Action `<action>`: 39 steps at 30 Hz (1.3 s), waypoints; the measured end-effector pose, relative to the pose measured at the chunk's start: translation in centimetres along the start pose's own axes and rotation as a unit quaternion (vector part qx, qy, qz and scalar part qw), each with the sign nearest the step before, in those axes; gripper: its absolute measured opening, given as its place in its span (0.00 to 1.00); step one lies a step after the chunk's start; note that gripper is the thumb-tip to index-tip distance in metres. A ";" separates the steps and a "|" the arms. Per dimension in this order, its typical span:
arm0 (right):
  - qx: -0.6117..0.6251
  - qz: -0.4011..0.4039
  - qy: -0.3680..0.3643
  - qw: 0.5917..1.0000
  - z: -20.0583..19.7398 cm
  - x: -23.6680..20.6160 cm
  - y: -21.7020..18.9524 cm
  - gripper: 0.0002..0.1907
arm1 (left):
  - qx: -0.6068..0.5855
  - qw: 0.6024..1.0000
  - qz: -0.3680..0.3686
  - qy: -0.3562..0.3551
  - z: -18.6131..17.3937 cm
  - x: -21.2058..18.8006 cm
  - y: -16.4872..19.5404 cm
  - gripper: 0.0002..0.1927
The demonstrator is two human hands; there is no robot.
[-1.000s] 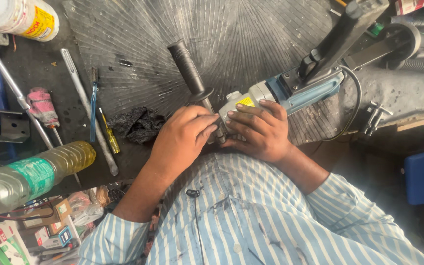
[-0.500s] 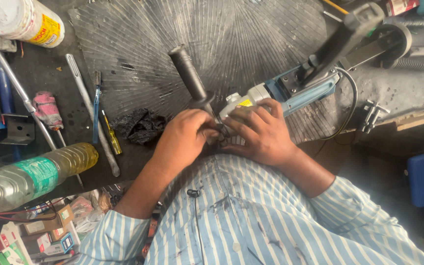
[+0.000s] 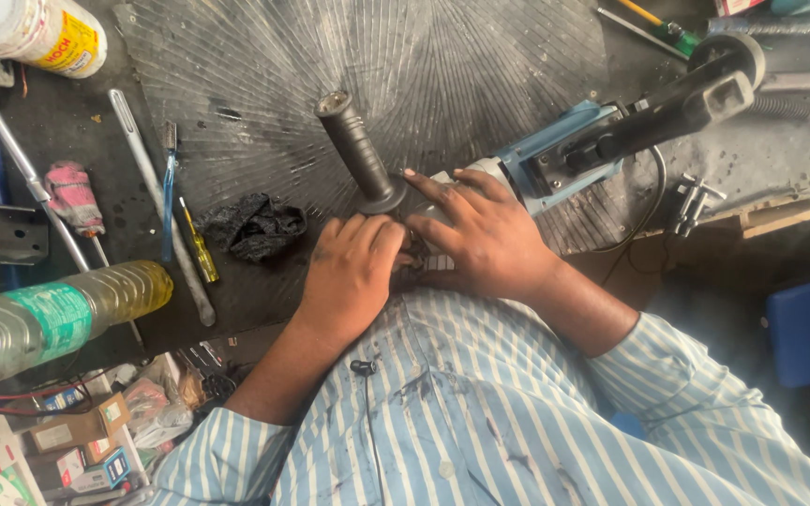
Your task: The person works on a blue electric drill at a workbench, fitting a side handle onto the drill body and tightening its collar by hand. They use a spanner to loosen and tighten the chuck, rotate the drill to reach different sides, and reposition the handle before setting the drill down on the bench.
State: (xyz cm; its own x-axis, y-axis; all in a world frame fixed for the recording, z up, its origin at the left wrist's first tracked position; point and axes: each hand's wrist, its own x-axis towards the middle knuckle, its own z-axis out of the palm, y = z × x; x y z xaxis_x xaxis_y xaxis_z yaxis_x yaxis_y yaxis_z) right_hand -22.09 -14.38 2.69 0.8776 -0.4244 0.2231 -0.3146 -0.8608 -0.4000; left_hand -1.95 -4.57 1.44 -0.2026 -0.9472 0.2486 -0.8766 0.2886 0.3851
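A blue and grey power tool, an angle grinder (image 3: 555,155), lies on the dark scored workbench (image 3: 236,75), its black side handle (image 3: 358,155) pointing up and away. My right hand (image 3: 485,234) rests over the grinder's head with fingers spread across it. My left hand (image 3: 353,272) is curled against the head just below the side handle, fingertips pressed to the part hidden under both hands. What the fingers grip there is covered.
A black rag (image 3: 255,225) lies left of my hands. A yellow screwdriver (image 3: 199,248), a blue-handled tool (image 3: 169,197) and a long metal bar (image 3: 157,201) lie further left. An oil bottle (image 3: 58,314) sits at the bench edge; small boxes (image 3: 67,436) below.
The view has shifted slightly. My right hand's fingers have spread out over the grinder head, and my left hand has stayed pressed against it.
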 end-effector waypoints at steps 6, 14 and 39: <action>-0.013 -0.018 0.017 1.000 0.1 -0.4 0.1 0.28 | -0.035 0.999 -0.036 -0.005 -0.3 0.0 0.9 0.08; -0.008 -0.039 0.047 0.998 0.6 -1.3 0.6 0.24 | -0.037 0.998 -0.059 0.005 -1.2 -0.2 3.0 0.14; -0.043 -0.032 0.041 0.998 0.9 -1.8 0.3 0.23 | -0.160 0.980 -0.112 0.031 -1.9 -0.1 3.0 0.09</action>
State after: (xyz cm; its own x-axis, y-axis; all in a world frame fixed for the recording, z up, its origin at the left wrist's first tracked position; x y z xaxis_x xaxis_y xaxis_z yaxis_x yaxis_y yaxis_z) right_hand -23.42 -13.64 1.42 0.8657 -0.3864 0.3182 -0.2923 -0.9063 -0.3053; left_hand -3.70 -3.33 4.28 0.0155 -0.9842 0.1762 -0.7117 0.1129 0.6933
